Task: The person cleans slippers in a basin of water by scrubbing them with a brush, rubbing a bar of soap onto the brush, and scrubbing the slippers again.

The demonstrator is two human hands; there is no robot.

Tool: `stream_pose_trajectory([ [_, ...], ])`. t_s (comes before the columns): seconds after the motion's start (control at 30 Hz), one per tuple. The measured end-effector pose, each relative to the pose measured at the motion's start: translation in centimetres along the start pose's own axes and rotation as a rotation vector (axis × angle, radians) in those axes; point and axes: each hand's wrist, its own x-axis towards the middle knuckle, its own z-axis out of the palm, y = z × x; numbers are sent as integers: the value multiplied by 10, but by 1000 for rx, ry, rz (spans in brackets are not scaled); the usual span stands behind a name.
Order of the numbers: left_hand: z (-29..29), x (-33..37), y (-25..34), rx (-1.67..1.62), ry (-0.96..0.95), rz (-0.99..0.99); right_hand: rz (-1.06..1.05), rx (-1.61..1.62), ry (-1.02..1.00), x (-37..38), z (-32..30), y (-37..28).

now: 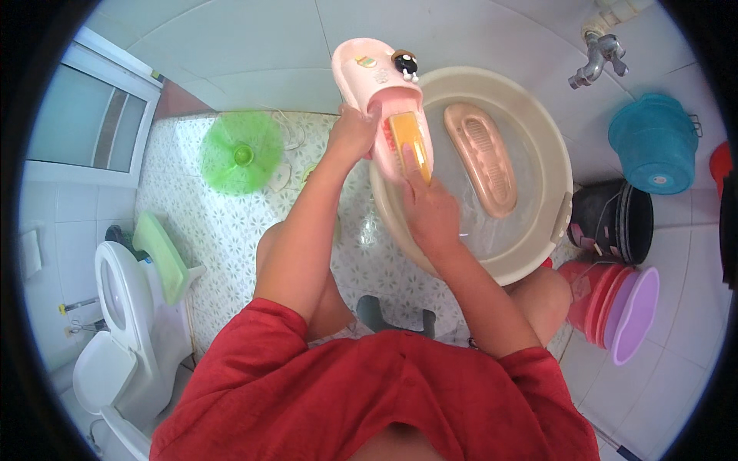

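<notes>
Scrubbing: the step in hand looks to be brushing the inside of a pale pink moulded slipper with a yellow-backed plastic scrub brush, whose reddish bristles show along one side.
Next stroke: the move seems to call for a firm left-side hold and light, even pressure along the footbed, with the brush angled to get under the strap; a wet slipper could twist if held loosely.
Slipper: it is raised off the floor, toe pointing away from the person, heel end towards the right hand, and overlaps the near-left rim of a round beige plastic basin in this view; its height above the rim cannot be told.
Left grip: the person's bare left hand is clamped on the slipper's left side, just beside the strap opening, so the slipper lies to the right of and beyond that grip.
Right grip: the bare right hand is closed around the near end of the brush, one finger laid along its back; the footbed lies just beyond it.
Strap: a black, white and brown figure charm stands on it, clear of the brush.
Basin: a peach-pink ridged slipper lies inside, apparently sole up, in shallow-looking cloudy water.
</notes>
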Motion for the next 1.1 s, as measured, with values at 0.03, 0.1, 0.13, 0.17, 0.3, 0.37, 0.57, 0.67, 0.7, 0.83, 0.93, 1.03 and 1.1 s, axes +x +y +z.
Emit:
stream_pose_trajectory([
  [0.03,-2,0,0,2,3,1,-22,2,-20,-6,1,-5],
  [0.1,-8,1,1,38,-21,-1,-47,5,-40,-24,-1,-8],
  [0.13,-9,2,-2,38,-15,-1,-23,10,-98,-35,-5,-5],
  [0.17,-10,2,-4,37,-29,8,1,16,-156,-41,-8,-1],
  [0.3,-5,4,0,0,-36,40,-4,172,-56,-39,-15,21],
  [0.37,-6,2,-2,-82,-78,69,-57,282,12,-29,-22,16],
  [0.57,-6,-1,5,-80,-30,-11,-135,419,-34,-30,-24,14],
  [0.67,-7,-6,11,-84,-7,-22,-65,437,-13,-43,-24,28],
  [0.7,-8,-7,13,-85,5,-22,-68,437,-17,-46,-27,31],
  [0.83,-16,-12,22,-72,25,-61,-14,163,-178,-52,-45,27],
  [0.93,-19,-14,24,-56,15,-55,-31,120,-255,-54,-48,18],
  [1.03,-22,-4,12,-17,-1,-131,-36,273,-171,-52,-46,10],
  [1.1,-23,2,3,-92,-27,-72,-29,383,-94,-51,-44,10],
])
